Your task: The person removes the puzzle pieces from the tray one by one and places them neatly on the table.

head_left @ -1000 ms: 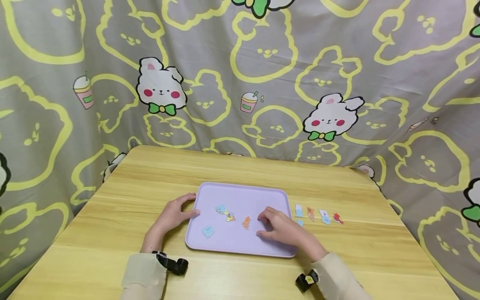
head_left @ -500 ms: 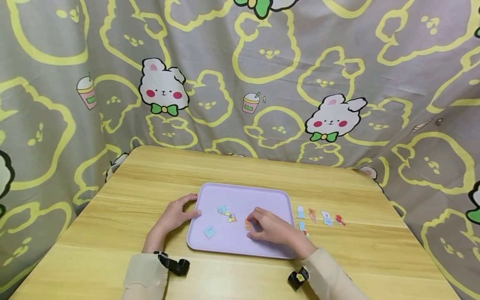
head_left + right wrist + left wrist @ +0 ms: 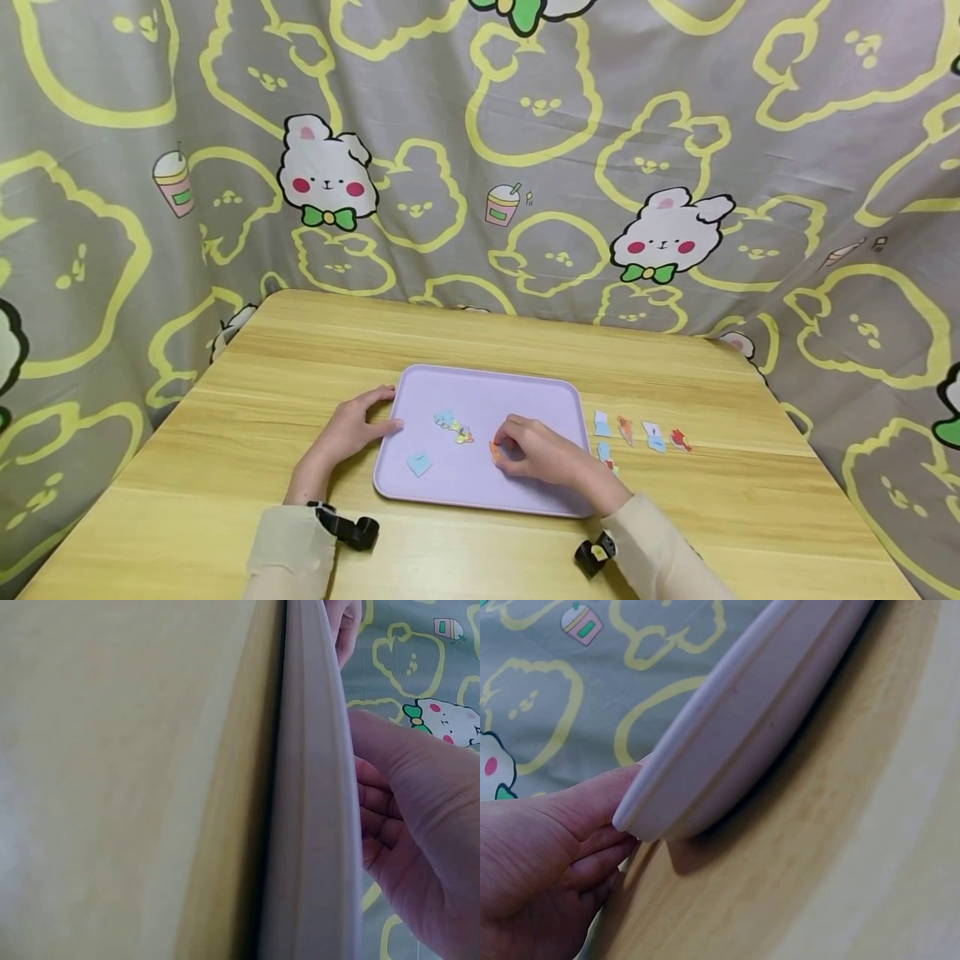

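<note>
A lilac tray (image 3: pixel 525 396) lies on the wooden table. My left hand (image 3: pixel 351 429) grips its left edge, the thumb over the rim and the other fingers at its outer side; the left wrist view shows this hand (image 3: pixel 555 862) against the rim. Over the tray's right half, my right hand (image 3: pixel 536 452) pinches an orange paper puzzle piece (image 3: pixel 494 452), mostly covered by the fingers. To its left lie joined blue and yellow pieces (image 3: pixel 453 425) and a separate light-blue piece (image 3: pixel 419 463). In the right wrist view the tray wall hides the right hand's fingertips.
Right of the tray, several more pieces lie on the table (image 3: pixel 720 500): a blue-white one (image 3: pixel 602 423), an orange one (image 3: pixel 626 430), another blue-white one (image 3: pixel 654 437), a red one (image 3: pixel 680 439) and a blue one (image 3: pixel 606 455). A patterned curtain (image 3: pixel 420 183) hangs behind.
My right hand has moved left across the tray to the orange piece, and its thumb and fingers have closed on it. The left hand has stayed at the tray's edge.
</note>
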Demonstrator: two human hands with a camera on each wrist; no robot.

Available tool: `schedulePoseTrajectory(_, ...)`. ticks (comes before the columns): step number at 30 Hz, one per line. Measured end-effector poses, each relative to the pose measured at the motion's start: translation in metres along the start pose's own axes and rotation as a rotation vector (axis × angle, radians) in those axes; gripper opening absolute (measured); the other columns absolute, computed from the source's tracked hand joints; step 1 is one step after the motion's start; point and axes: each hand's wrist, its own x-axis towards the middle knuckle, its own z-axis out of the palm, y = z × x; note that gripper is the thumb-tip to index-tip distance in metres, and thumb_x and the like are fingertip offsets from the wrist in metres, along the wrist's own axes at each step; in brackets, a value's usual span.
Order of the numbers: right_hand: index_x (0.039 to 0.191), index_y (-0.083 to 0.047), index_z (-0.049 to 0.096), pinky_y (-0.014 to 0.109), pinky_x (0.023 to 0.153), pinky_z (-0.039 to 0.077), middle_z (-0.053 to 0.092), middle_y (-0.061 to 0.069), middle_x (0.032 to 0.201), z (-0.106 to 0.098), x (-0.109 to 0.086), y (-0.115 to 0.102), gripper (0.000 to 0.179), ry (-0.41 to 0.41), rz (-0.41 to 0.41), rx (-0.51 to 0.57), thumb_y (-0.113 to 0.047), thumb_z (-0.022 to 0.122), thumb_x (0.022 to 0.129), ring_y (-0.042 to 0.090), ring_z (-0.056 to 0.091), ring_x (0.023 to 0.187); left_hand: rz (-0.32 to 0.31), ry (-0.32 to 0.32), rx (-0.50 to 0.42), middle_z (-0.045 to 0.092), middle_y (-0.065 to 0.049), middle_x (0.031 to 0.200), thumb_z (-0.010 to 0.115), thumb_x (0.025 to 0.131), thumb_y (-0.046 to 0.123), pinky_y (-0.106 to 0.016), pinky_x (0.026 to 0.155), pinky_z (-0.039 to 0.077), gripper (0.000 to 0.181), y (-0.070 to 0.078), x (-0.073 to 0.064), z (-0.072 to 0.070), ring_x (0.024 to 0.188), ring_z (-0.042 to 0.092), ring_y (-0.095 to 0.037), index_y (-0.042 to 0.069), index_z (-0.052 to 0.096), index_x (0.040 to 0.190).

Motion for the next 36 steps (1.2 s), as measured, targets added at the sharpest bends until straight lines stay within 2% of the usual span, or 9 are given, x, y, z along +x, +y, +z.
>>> schedulePoseTrajectory(13, 0.091, -0.011, 0.064, 0.012, 0.064, 0.046, 0.058, -0.006, 0.082, 0.001, 0.003, -0.002, 0.015, 0.04, -0.018, -0.054, -0.022, 0.071, 0.083, 0.002, 0.05, 0.073, -0.004, -0.006, 0.0, 0.041, -0.021, 0.153, 0.071, 0.09, 0.028, -0.058, 0.12, 0.026, 0.059, 0.002, 0.0, 0.0, 0.144, 0.033, -0.043, 0.004, 0.051, 0.14)
schedulePoseTrajectory(19, 0.092, -0.014, 0.063, 0.011, 0.066, 0.047, 0.058, -0.007, 0.083, 0.002, 0.001, -0.003, 0.015, 0.088, -0.019, 0.028, -0.021, 0.072, 0.082, 0.002, 0.05, 0.074, -0.006, -0.005, 0.0, 0.041, -0.021, 0.153, 0.071, 0.09, 0.028, -0.058, 0.12, 0.027, 0.059, 0.002, 0.0, 0.0, 0.144, 0.033, -0.043, 0.004, 0.051, 0.141)
schedulePoseTrajectory(25, 0.094, -0.012, 0.062, 0.016, 0.066, 0.051, 0.062, -0.002, 0.085, 0.002, -0.003, -0.003, 0.019, 0.184, -0.059, 0.125, -0.015, 0.073, 0.079, 0.008, 0.056, 0.077, -0.003, 0.001, 0.003, 0.041, -0.021, 0.153, 0.071, 0.09, 0.028, -0.058, 0.12, 0.027, 0.059, 0.001, 0.0, 0.0, 0.144, 0.033, -0.043, 0.004, 0.051, 0.141)
schedulePoseTrajectory(29, 0.094, -0.011, 0.061, 0.017, 0.066, 0.052, 0.062, 0.0, 0.084, 0.003, -0.004, 0.0, 0.019, 0.226, -0.09, 0.13, -0.012, 0.073, 0.079, 0.01, 0.057, 0.076, -0.003, 0.002, 0.008, 0.041, -0.021, 0.153, 0.07, 0.09, 0.028, -0.059, 0.12, 0.027, 0.059, 0.001, 0.0, 0.0, 0.144, 0.033, -0.044, 0.004, 0.051, 0.14)
schedulePoseTrajectory(36, 0.094, -0.01, 0.062, 0.016, 0.065, 0.051, 0.062, 0.0, 0.083, 0.0, -0.009, 0.001, 0.021, 0.243, -0.069, 0.13, -0.011, 0.073, 0.076, 0.009, 0.056, 0.076, -0.004, 0.0, 0.01, 0.042, -0.021, 0.153, 0.07, 0.09, 0.029, -0.059, 0.12, 0.027, 0.059, 0.001, 0.0, 0.0, 0.144, 0.033, -0.043, 0.005, 0.051, 0.14)
